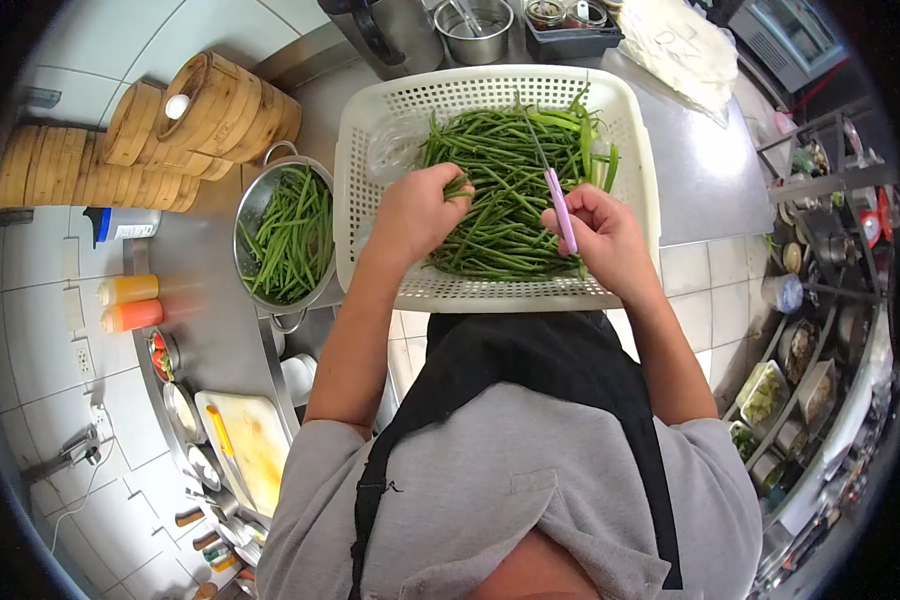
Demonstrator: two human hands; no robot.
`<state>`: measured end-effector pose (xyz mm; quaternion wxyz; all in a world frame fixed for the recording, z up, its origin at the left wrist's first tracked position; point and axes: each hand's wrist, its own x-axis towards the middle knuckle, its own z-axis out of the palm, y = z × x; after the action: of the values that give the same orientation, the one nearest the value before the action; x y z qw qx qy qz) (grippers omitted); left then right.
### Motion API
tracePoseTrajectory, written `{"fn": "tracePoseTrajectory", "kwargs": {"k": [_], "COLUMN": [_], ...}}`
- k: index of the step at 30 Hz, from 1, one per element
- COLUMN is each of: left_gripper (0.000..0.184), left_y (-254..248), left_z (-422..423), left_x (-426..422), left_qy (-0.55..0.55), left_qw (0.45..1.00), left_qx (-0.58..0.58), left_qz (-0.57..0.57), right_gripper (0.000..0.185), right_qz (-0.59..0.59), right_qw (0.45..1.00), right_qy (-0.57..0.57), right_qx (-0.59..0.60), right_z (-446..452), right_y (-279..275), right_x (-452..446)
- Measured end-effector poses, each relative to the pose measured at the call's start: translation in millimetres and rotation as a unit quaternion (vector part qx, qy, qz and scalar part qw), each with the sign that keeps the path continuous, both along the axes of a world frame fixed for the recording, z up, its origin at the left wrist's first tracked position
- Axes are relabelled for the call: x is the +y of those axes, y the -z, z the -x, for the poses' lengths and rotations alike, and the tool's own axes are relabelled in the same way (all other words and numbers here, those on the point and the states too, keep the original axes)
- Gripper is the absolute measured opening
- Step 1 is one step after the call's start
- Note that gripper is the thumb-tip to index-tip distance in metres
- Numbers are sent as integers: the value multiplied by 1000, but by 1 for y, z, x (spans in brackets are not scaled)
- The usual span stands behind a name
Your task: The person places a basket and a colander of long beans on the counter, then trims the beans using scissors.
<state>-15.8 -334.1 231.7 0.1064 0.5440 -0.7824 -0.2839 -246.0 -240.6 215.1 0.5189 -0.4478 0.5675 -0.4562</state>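
Note:
A white perforated basket [625,130] holds a heap of long green beans [515,225]. Over its left part my left hand [420,212] is closed around a small bunch of beans [458,187]. My right hand [607,235] grips the pink handle of a small knife [560,205], whose thin blade points up and away over the heap. Light green stalks [595,150] lie at the basket's right end, and a clear plastic container [398,145] is at its left end. Left of the basket, a metal colander [245,240] contains cut green beans [292,235].
Bamboo steamers [225,105] are stacked at the upper left. Behind the basket stand a metal jug [395,40], a steel pot [475,45] and a black tray [570,42]. A cutting board [255,440] with a yellow-handled knife [220,432] lies lower left. Shelves of food stand at right.

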Motion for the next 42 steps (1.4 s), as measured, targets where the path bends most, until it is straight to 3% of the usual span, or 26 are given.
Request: {"fn": "tracePoseTrajectory", "kwargs": {"k": [3,5,7,9,13,15,21,24,30,42], "left_gripper": [27,27,27,29,32,34,32,31,26,22], "left_y": [-2,31,23,4,-25,-23,-13,-27,-37,-30], "left_z": [1,-3,2,1,0,-3,-3,0,8,15], "left_x": [1,2,1,-2,-9,-12,-11,-3,8,12], "left_qy": [6,110,113,38,1,-48,-16,5,69,111], "left_qw": [998,982,980,996,998,998,985,996,995,992], "left_qx": [-52,-150,-153,-69,-65,41,153,92,67,58], "left_qz": [-18,40,49,50,23,28,74,1,-19,14], "right_gripper": [27,27,27,26,26,27,26,30,35,28], "right_qz": [-12,-8,-4,-12,-8,-13,-41,-56,-61,-56], "right_qw": [1000,1000,1000,1000,1000,1000,997,995,991,993], "right_qy": [-7,-9,-6,-6,-8,-11,-61,-87,-110,-93], "right_qx": [16,11,8,2,-15,-15,-19,12,40,42], "right_z": [2,2,3,2,2,3,5,3,6,5], "right_y": [3,3,1,-2,-1,0,-1,-12,-9,-8], "right_x": [-1,-1,-1,0,0,-1,2,4,4,3]}}
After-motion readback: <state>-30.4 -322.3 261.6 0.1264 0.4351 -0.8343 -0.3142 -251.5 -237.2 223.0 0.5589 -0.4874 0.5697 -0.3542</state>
